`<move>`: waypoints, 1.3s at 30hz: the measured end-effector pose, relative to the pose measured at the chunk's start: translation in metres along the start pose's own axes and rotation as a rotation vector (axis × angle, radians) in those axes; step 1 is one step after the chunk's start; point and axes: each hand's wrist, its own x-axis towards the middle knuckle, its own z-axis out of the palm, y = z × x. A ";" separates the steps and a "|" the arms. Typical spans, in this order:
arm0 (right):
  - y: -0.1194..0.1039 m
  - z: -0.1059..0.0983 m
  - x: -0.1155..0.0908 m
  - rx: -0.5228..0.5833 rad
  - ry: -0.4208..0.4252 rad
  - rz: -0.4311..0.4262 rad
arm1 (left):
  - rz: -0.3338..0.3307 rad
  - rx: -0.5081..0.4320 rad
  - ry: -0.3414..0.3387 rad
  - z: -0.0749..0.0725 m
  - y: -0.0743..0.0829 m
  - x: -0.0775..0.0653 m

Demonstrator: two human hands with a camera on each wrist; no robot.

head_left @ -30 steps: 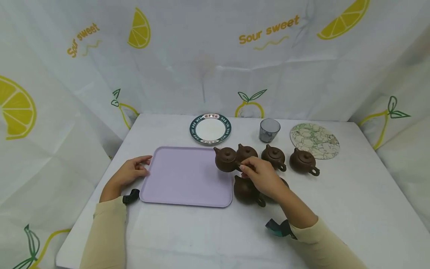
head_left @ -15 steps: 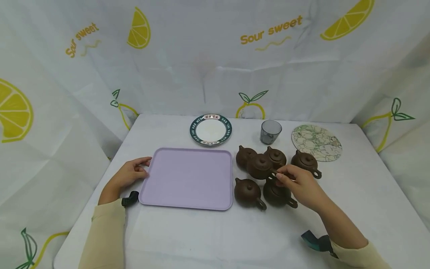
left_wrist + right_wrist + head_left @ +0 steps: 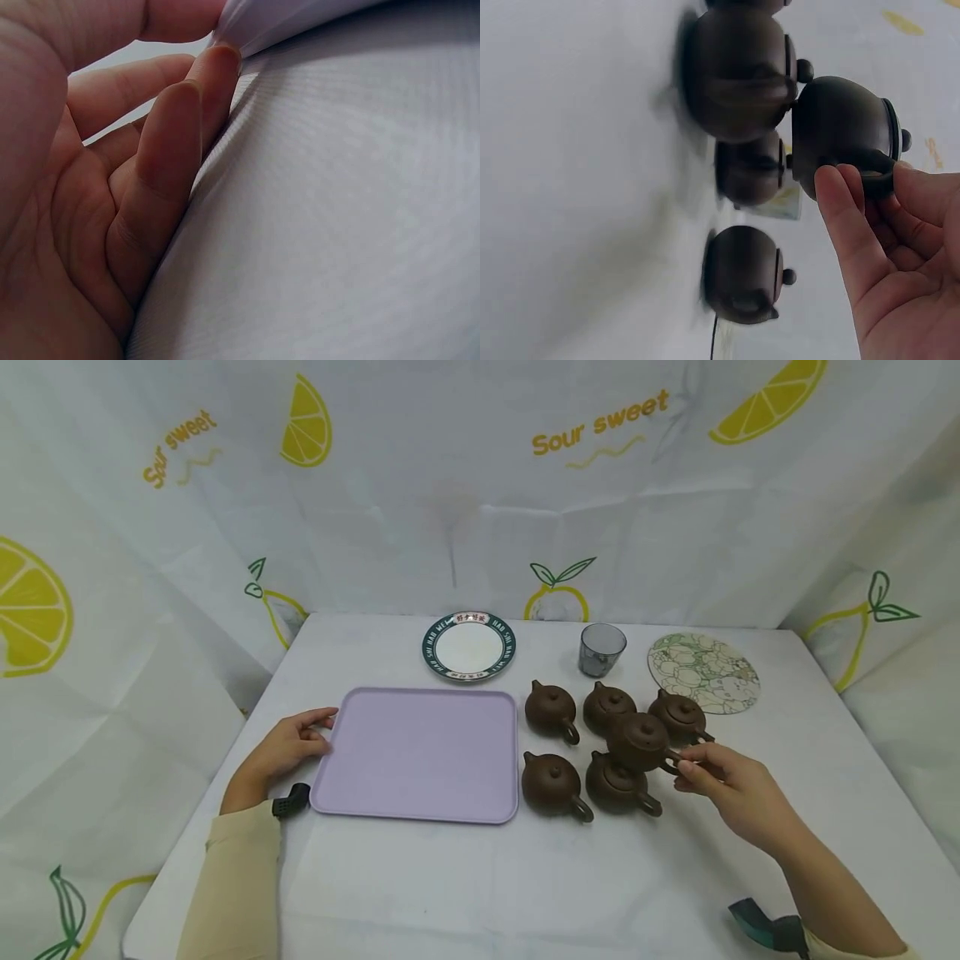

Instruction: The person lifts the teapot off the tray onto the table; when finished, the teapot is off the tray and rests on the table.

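In the head view my right hand [image 3: 738,793] pinches a small dark brown teapot [image 3: 637,742] by its loop handle. The right wrist view shows this teapot [image 3: 844,135] raised off the table, thumb and fingers at the handle. It overlaps other brown teapots: one in the front row [image 3: 619,785], one in the back row [image 3: 609,708] and one at the back right [image 3: 681,715]. Two more teapots, back [image 3: 550,708] and front [image 3: 552,783], sit beside the purple tray [image 3: 420,756]. My left hand [image 3: 285,747] rests at the tray's left edge, fingers touching the rim.
Behind the tray lies a green-rimmed plate [image 3: 468,647]. A grey glass [image 3: 601,650] stands at the back, left of a round patterned mat [image 3: 703,673]. A white cloth with lemon prints [image 3: 450,510] hangs behind the white table [image 3: 450,893].
My right hand has carried the teapot from the tray's right edge rightward, over the other teapots. My left hand has stayed at the tray.
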 end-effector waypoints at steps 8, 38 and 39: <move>0.026 -0.005 -0.018 -0.003 0.009 0.109 | -0.021 -0.002 -0.008 -0.003 -0.001 -0.001; 0.065 -0.003 -0.036 0.073 -0.120 0.172 | -0.010 0.040 -0.002 -0.005 -0.007 0.002; 0.065 -0.004 -0.035 0.050 -0.128 0.173 | -0.013 0.038 -0.001 -0.005 -0.007 0.002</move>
